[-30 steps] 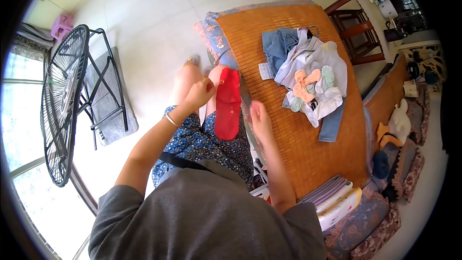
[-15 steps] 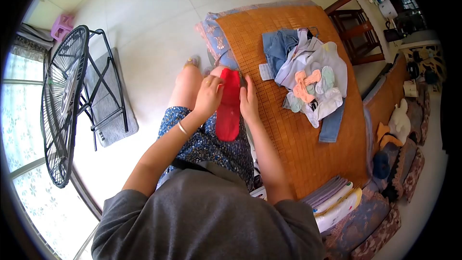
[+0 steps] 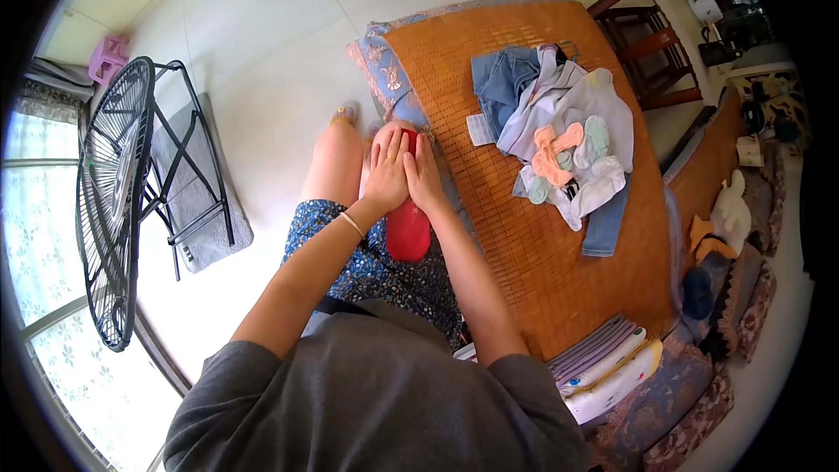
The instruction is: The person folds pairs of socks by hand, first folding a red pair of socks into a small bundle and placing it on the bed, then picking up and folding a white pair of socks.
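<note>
A red sock [image 3: 408, 234] lies lengthwise on my lap, over the knee and the blue floral skirt [image 3: 350, 260]. My left hand [image 3: 387, 177] rests flat on the upper part of the sock, fingers stretched out. Beside it, my right hand [image 3: 423, 177] lies flat along the sock's right side, its fingers extended and touching the left hand. Both hands cover much of the sock's upper half; its rounded lower end and a bit of the top still show.
On the bed's woven mat [image 3: 516, 271] lies a heap of clothes [image 3: 577, 114] with peach socks [image 3: 552, 153]. Folded clothes [image 3: 603, 354] are stacked near my right elbow. A black folding chair [image 3: 122, 201] stands on the left, and a wooden chair [image 3: 647, 48] beyond the bed.
Both hands have come together over the red sock and now lie flat on it; before, they held its upper sides. The sock has settled down against my leg.
</note>
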